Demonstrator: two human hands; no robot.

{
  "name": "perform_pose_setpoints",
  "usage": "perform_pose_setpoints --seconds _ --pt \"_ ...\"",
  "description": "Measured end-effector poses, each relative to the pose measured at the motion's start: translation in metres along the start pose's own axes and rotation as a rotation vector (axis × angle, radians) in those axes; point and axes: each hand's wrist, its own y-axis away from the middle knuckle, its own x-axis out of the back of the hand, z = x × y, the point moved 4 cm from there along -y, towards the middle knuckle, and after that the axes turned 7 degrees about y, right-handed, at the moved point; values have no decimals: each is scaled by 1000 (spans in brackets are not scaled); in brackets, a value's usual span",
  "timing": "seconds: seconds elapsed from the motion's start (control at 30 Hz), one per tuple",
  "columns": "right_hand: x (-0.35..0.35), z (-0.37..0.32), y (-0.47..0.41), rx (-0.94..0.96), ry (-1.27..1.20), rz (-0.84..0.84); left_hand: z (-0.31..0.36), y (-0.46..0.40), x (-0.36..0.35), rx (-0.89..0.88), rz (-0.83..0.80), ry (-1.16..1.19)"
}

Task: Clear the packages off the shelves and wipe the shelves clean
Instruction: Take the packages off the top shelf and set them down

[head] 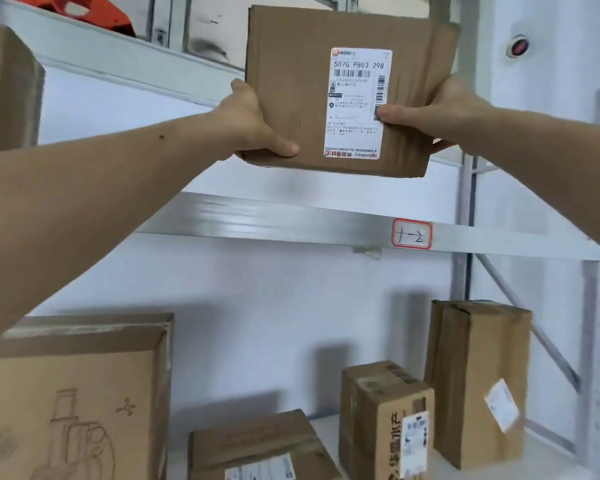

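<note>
Held package: a flat brown cardboard box (347, 91) in the upper centre of the frame, raised in the air in front of the metal shelving, its face turned to the camera.
Label: a white shipping label (357, 103) on the box face — the top line reads "507G P803 298", with barcodes below.
Left hand (253, 128): grips the box's lower left corner, thumb curled onto the front face, fingers hidden behind.
Right hand (433, 114): grips the right edge, thumb pressed on the label's right margin, fingers wrapped behind.
Middle shelf (291, 220): a grey metal beam crossing the centre of the frame just below the box, with a red-bordered tag (412, 234) handwritten "1-2".
Lower shelf: four cardboard packages along the bottom — a large box (73, 403) at lower left, a flat box (257, 445) at bottom centre, a small box (385, 420) beside it, and a tall upright box (478, 379) at lower right.
Upper left: another cardboard box (7, 88) at the frame edge; an orange item (84, 10) on the top shelf.
</note>
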Motion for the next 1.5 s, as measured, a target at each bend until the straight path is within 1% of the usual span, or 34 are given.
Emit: perform_pose_setpoints --seconds 0.1,0.17,0.23,0.4,0.6,0.77,0.9,1.0,1.1,1.3,1.5 --pt "40 21 24 -50 92 67 16 9 -38 -36 -77 61" --pt "70 41 43 -116 151 123 30 17 -67 -86 -145 98" --pt "100 58 68 -170 213 183 44 27 -101 -132 -201 143" --pt "167 106 130 -300 340 273 76 67 -189 -226 -343 212" --pt "232 189 198 -449 488 311 96 137 -303 -229 -454 231" --pt "271 268 253 -513 542 294 98 202 -404 -208 -545 296" --pt "300 346 298 -576 574 263 96 266 -486 -157 -590 318" --pt "310 403 332 -618 567 223 84 314 -540 -87 -607 339" --pt "305 462 366 -669 552 161 61 357 -589 -45 -629 300" --pt "274 575 434 -838 510 53 -3 422 -677 -21 -726 240" --pt "232 675 490 -951 496 0 -79 476 -759 41 -786 205"
